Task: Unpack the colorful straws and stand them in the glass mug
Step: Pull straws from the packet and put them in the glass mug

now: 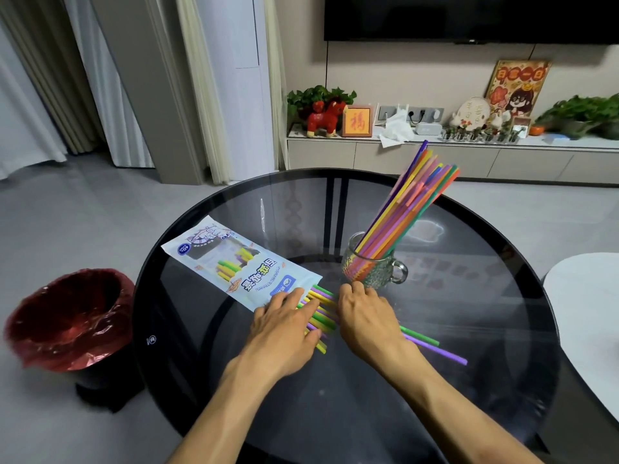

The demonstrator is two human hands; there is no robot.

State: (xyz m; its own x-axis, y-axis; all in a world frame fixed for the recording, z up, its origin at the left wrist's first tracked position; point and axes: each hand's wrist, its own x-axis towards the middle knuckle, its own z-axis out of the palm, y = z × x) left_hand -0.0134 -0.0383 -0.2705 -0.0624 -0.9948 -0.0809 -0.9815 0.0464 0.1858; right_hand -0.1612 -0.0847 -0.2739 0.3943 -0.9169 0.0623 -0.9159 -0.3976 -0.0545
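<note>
The left hand [284, 316] lies flat, fingers straight, pressing loose straws [321, 309] at the mouth of the straw packet [234, 259]. The right hand [365, 313] curls its fingers round the same bunch (two strays poke out to its right). Just beyond, the glass mug [371, 266] holds a leaning sheaf of standing straws [415, 202] on the round glass table [485, 296].

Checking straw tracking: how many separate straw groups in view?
3. A leaning bunch of colorful plastic straws in the clear glass mug; loose straws on the table between both hands; a few still inside the printed plastic package. Hands may hide more.
</note>
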